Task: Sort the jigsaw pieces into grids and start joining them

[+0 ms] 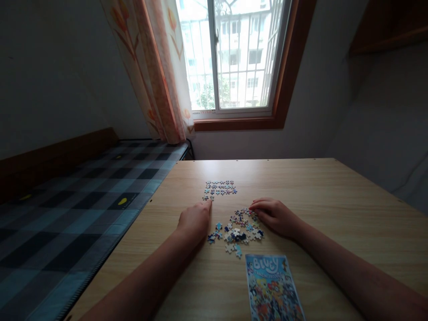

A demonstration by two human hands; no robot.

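Three longer rows (pixel 220 187) of puzzle pieces lie at 11 o'clock from the pile (pixel 239 232), with a shorter row on their near side; our left hand (pixel 195 219) reaches that short row, index fingertip beside its pieces and other fingers curled; whether finger and thumb are clamped on one, we can't tell. Our right hand (pixel 276 216) lies low at 2 o'clock of the pile, fingers close together, tips at its edge; we can't tell whether they pinch anything there.

We'd do best to slide each piece flat under one fingertip, leaving slight gaps so the knobs don't catch; spreading the heap thinner should make single pieces easier to take.

The pieces look like thin card, knobbed and notched, some blue, some pale; a looser cluster (pixel 218 226) sits at 9 o'clock; the table (pixel 317 191) is smooth, pale and wood-grained; at 5 o'clock lies a colourful, flat, rectangular sheet (pixel 274 285).
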